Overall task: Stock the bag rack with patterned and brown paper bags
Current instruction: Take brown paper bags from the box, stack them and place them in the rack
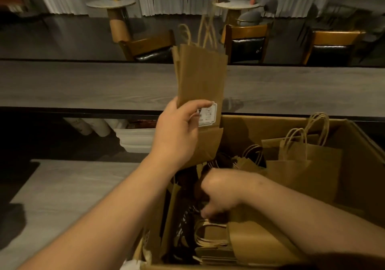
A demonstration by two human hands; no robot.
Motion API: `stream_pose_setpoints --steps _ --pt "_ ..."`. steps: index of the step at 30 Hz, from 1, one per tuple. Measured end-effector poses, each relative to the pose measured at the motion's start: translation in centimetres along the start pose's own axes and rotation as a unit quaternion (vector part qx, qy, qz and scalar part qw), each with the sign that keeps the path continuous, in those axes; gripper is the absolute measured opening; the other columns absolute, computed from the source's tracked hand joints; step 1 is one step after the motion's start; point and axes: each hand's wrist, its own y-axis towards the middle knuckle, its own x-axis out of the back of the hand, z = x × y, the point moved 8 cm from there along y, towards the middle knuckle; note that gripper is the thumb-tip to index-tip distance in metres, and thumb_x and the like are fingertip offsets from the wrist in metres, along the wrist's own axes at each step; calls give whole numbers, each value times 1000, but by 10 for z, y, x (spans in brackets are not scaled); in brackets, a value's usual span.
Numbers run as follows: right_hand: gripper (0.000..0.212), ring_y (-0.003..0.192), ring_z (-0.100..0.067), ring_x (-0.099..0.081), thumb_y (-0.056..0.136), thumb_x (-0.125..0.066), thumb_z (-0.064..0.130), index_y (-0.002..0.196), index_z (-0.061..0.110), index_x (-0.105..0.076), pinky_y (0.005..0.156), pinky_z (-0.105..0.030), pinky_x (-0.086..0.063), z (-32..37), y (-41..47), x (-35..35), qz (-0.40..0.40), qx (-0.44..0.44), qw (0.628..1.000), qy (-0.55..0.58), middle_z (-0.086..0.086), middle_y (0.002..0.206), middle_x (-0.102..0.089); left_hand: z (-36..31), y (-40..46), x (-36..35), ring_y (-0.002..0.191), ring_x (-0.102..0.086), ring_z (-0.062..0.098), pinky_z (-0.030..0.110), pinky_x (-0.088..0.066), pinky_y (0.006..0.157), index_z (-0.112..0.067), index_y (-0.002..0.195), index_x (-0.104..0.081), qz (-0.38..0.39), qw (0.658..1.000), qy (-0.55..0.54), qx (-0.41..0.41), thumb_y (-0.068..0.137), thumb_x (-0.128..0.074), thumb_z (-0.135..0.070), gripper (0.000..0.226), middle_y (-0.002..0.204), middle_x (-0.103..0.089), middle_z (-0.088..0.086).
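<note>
Early stage, by my read: no rack in view. L hand (pixel 177 132) grips a flat stack of brown bags (pixel 201 78) upright above the box (pixel 354 144) far-left corner. R hand (pixel 218 194) reaches into the box among more bags (pixel 302 161); fingers hidden, grip unclear. Most stock left.

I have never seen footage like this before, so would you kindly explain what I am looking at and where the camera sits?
There is no machine here: a person wears a camera on the head, looking down at their own bare arms. The left hand grips a bundle of flat brown paper bags, held upright above a cardboard box. The right hand reaches down into that box among more brown bags; its fingers are partly hidden, so I cannot tell whether it holds one. Beyond runs a long grey counter, with wooden chairs and small round tables behind it.
</note>
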Motion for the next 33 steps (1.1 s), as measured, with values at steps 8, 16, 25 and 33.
stream_pose_setpoints --steps 8,16,25,33 --pt "50 78 -17 -54 88 -77 48 122 13 -67 69 -35 -44 12 19 -41 102 8 984 -149 2 89 -58 5 1 -3 92 -41 -23 -4 -29 79 -37 118 -68 29 999 -10 10 102 -57 -9 35 120 -45 -21" --pt "26 92 -4 -57 94 -74 33 120 34 -68 87 -31 -51 -20 -17 21 -9 18 998 66 17 89 -57 6 3 -3 102 -48 -8 8 -39 88 -37 119 -68 41 999 -22 0 100 -59 -8 36 118 -48 -22" --pt "41 102 -19 -75 74 -83 43 109 25 -72 96 -46 -56 -101 -109 117 -359 70 808 462 0 104 -79 8 1 -4 102 -66 0 36 -48 93 -50 92 -77 75 966 -241 53 106 -25 -55 54 103 -74 -14" --pt "22 112 -19 -72 102 -59 15 119 26 -69 100 -44 -54 -124 -107 116 -517 22 595 614 3 112 -78 16 -2 -32 111 -67 4 42 -56 102 -41 111 -73 221 950 -209 68 78 -76 -51 34 121 -68 -18"
